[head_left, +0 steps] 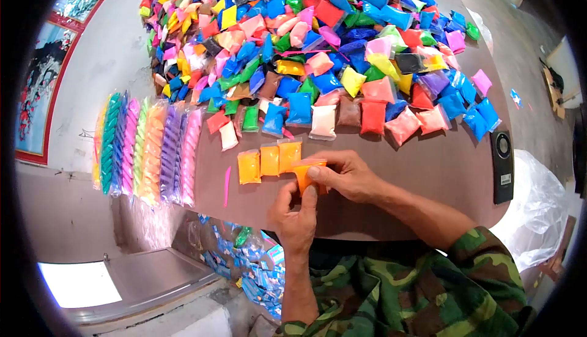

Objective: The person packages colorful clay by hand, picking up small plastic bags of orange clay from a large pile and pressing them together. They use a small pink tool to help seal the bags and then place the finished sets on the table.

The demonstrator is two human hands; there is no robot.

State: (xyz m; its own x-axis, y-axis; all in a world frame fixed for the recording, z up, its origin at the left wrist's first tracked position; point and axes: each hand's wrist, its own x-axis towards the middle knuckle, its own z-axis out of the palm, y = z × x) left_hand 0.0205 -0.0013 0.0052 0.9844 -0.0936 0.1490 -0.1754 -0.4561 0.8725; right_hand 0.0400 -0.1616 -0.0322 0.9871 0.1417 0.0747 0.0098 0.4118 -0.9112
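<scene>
My left hand (pixel 295 213) is at the table's front edge, its thumb and fingers closed on the lower part of an orange packet (pixel 304 179). From the right, my right hand (pixel 342 177) pinches the same packet near its top edge. Just left of and behind the hands, an orange packet (pixel 290 153), a yellow-orange packet (pixel 269 161) and another yellow-orange packet (pixel 249 167) lie in a row on the brown table (pixel 403 178). A thin pink strip (pixel 227 186) lies to their left.
A big heap of colourful packets (pixel 318 62) covers the back of the table. Long twisted packs (pixel 153 153) hang over the left edge. A black device (pixel 502 167) lies at the right edge, beside clear plastic (pixel 538 202). Blue and white wrappers (pixel 260 276) are below.
</scene>
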